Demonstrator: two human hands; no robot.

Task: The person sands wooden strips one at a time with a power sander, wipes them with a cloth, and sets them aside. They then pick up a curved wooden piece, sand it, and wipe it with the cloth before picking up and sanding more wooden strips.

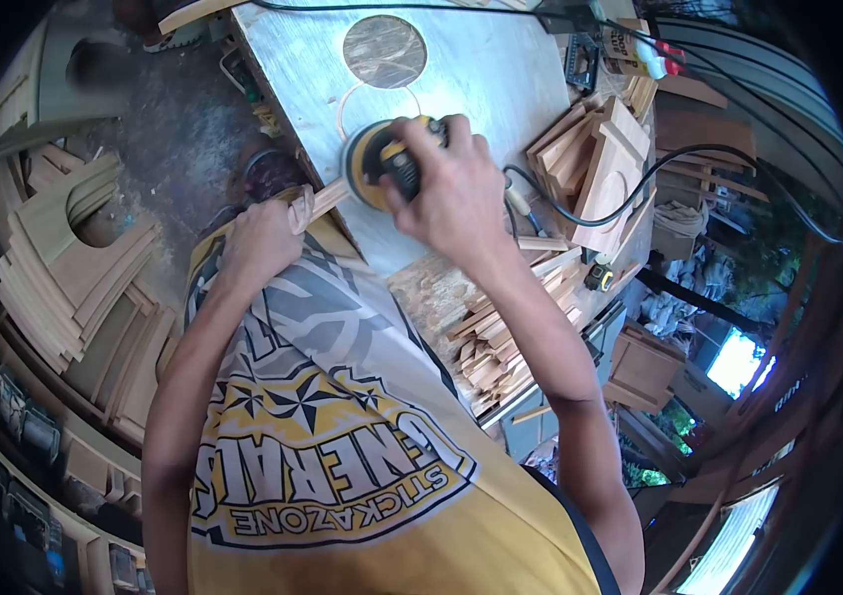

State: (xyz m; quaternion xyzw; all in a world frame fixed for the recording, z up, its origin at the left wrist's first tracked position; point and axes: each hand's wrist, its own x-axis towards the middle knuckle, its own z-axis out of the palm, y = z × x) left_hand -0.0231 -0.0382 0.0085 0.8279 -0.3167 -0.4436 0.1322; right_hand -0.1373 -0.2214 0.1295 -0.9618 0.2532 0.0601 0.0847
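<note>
My right hand [456, 188] is wrapped over the top of a yellow and black power sander [382, 164]. The sander rests at the edge of a pale board [501, 69] on the workbench, over a light wooden strip [327, 198]. At the strip's near end, my left hand [268, 236] is closed around it, close to my body. The strip's other end is hidden under the sander. A round hole [385, 52] in the board shows wood grain beneath, and a thin curved line lies just below it.
Cut wooden pieces [590, 164] are piled right of the board, with thin offcuts [511, 347] nearer me. A black cord [630, 203] loops across the right side. Curved wooden parts [74, 258] are stacked at left. A tape measure [598, 277] sits by the offcuts.
</note>
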